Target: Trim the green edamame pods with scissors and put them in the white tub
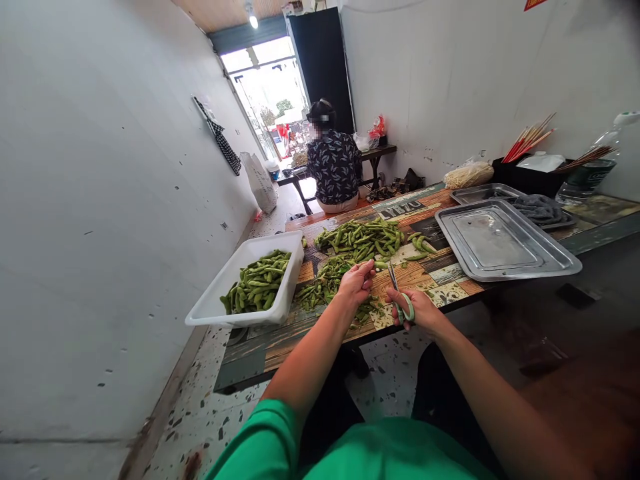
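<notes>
My left hand (357, 283) is closed in a pinch on a green bean pod (381, 265), which sticks out toward the right. In my right hand (416, 309) is a pair of scissors (393, 279) with pale green handles, their blades pointing up beside the pod's end. Just beyond both hands lies a heap of green pods (360, 239), with a few loose ones (420, 245) to its right. Trimmed bits (320, 288) are scattered under and left of my left hand. A white plastic tub (210, 310) at the left holds many more pods (260, 281).
The patchwork-patterned table (285, 343) has a metal tray (505, 240) on its right. Behind that stand a smaller tray with dark cloth (537, 208), a black box of skewers (505, 175) and a plastic bottle (590, 177). Someone in a patterned shirt (334, 167) sits farther back.
</notes>
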Demonstrator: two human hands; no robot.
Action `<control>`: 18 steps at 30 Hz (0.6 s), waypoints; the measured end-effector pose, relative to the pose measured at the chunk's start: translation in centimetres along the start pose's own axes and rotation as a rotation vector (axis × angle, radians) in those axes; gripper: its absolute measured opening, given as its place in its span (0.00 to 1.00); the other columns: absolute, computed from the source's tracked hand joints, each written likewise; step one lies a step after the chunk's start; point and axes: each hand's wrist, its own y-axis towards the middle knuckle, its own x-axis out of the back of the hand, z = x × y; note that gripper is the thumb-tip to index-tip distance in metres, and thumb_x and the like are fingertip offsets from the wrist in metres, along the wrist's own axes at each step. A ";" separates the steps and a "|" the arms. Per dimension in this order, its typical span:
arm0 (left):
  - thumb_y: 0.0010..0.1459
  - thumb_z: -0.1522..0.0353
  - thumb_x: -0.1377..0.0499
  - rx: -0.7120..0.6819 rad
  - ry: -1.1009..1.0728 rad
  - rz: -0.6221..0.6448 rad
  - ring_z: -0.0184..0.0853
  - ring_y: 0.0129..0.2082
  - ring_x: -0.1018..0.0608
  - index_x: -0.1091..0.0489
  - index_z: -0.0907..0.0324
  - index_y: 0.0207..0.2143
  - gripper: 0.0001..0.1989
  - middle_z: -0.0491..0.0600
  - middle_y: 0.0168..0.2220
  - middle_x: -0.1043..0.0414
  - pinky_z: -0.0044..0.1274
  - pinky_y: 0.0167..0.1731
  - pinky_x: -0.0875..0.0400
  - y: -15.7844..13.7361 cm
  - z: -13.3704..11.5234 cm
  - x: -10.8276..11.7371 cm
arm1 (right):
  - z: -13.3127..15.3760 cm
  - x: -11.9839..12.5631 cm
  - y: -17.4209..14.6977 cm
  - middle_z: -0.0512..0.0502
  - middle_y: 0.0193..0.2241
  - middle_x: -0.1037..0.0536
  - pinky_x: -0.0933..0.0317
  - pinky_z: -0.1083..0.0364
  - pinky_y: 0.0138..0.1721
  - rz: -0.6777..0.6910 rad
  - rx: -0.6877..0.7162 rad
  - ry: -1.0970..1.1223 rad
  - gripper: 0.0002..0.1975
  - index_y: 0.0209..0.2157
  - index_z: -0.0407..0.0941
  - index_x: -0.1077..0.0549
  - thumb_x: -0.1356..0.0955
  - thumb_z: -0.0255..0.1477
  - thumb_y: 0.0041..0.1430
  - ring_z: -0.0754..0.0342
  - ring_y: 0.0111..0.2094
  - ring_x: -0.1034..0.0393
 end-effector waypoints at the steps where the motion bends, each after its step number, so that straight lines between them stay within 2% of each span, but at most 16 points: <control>1: 0.40 0.71 0.31 -0.008 0.018 0.002 0.18 0.14 0.38 0.37 0.63 0.25 0.16 0.42 0.19 0.36 0.15 0.10 0.60 -0.1 0.0 0.0 | 0.1 0.0 0.0 0.52 0.14 0.31 0.47 0.64 0.07 -0.003 -0.002 0.004 0.21 0.29 0.41 0.31 0.30 0.46 0.50 0.59 0.14 0.34; 8: 0.38 0.66 0.30 -0.089 0.139 0.021 0.17 0.10 0.45 0.39 0.62 0.26 0.20 0.42 0.17 0.35 0.17 0.12 0.61 -1.1 0.4 -0.2 | 1.0 -0.2 -0.3 0.52 0.14 0.30 0.48 0.63 0.08 -0.039 0.021 0.014 0.22 0.26 0.42 0.32 0.28 0.48 0.44 0.58 0.14 0.34; 11: 0.37 0.65 0.30 -0.095 0.167 0.019 0.17 0.10 0.45 0.40 0.62 0.25 0.20 0.42 0.16 0.35 0.17 0.12 0.61 -1.5 0.5 -0.3 | 0.9 -0.1 -0.1 0.52 0.13 0.31 0.50 0.63 0.08 -0.060 0.032 -0.010 0.22 0.26 0.42 0.32 0.29 0.48 0.44 0.59 0.13 0.35; 15: 0.40 0.67 0.31 -0.081 0.179 0.025 0.17 0.10 0.45 0.40 0.62 0.24 0.18 0.42 0.16 0.36 0.17 0.13 0.61 -1.8 0.7 -0.4 | 0.2 0.2 0.3 0.55 0.10 0.35 0.52 0.63 0.09 -0.091 0.098 -0.094 0.22 0.21 0.42 0.32 0.29 0.47 0.45 0.62 0.10 0.41; 18: 0.42 0.69 0.33 -0.111 0.136 -0.027 0.18 0.12 0.44 0.41 0.62 0.25 0.17 0.41 0.17 0.36 0.17 0.13 0.60 -2.2 0.2 -0.4 | -0.2 0.2 0.6 0.55 0.10 0.34 0.53 0.63 0.09 -0.098 0.071 -0.095 0.22 0.22 0.42 0.31 0.28 0.47 0.44 0.62 0.10 0.40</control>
